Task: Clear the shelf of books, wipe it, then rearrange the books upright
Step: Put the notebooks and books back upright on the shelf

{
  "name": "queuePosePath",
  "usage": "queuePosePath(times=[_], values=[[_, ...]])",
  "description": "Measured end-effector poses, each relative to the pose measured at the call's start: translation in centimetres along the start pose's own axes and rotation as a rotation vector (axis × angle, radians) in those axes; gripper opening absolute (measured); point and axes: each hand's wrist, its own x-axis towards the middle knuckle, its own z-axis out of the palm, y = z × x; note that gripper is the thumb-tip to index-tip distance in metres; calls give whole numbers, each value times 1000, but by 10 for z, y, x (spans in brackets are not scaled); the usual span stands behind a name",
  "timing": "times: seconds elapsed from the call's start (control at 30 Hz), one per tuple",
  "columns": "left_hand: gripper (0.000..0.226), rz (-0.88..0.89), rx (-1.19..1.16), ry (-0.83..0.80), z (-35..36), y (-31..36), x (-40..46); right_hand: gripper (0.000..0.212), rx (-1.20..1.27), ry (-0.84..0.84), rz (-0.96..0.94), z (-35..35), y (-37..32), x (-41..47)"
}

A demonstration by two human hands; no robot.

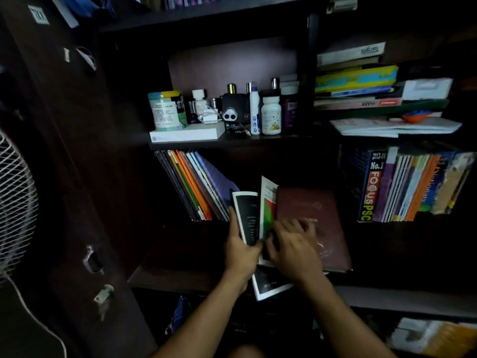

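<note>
Landmark: the maroon book [312, 223], lying tilted on the dark wooden shelf [185, 264], its cover facing up.
Left hand [241, 250]: left of the maroon book, holding a thin black booklet [247, 215] upright; thumb up along the booklet's left edge, the other fingers curled behind it and hidden.
Right hand [291, 248]: on the lower left part of the maroon book's cover; fingers [304, 226] bent and blurred, their tips at the edges of the thin books, so whether they pinch anything I cannot tell.
White booklet [268, 202]: between the black booklet and the maroon book, upright, with a green and red patch on its cover.
Black-and-white booklet [268, 285]: below the maroon book, under both wrists, sticking out over the shelf's front edge.
Leaning books [196, 184]: left of the maroon book, a row of thin spines tilted to the right.
Upright books [407, 184]: right of the maroon book, a packed row in the neighbouring compartment.
Bottles and jars [260, 109]: on the shelf above the maroon book, beside a flat white box [185, 135].
Stacked books [358, 81]: above and right of the maroon book, lying flat.
Fan grille [13, 202]: far left of the maroon book, at the frame's edge.
</note>
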Motion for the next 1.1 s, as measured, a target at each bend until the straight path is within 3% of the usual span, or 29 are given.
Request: queuePosePath(times=[0.1,0.17,0.3,0.43,0.6,0.73,0.83,0.93,1.0,1.03,1.1], values=[[93,172,148,246,-25,27,0,12,-20,46,-54,10,2,-3],[80,316,260,342,-46,37,3,22,-28,-2,-21,17,6,-1],[56,389,399,287,-67,35,-13,49,4,-69,-32,22,8,-2],[79,471,432,151,-69,29,-40,61,65,-86,-42,11,6,-4],[90,452,414,-69,-66,24,-54,73,107,-106,-35,6,5,-5],[70,413,508,-199,-69,23,-45,75,134,-133,-46,8,6,-6],[46,415,520,-109,-72,28,-34,88,159,-149,-92,5,4,-6],[57,330,364,59,-76,32,-38,93,138,-122,-138,7,4,-8],[63,269,240,201,-75,32,-48,91,143,-35,-20,13,8,-7],[66,254,200,229,-74,31,-51,90,142,6,54,17,9,-6],[66,238,178,130,-75,27,-51,90,127,37,128,23,10,-4]])
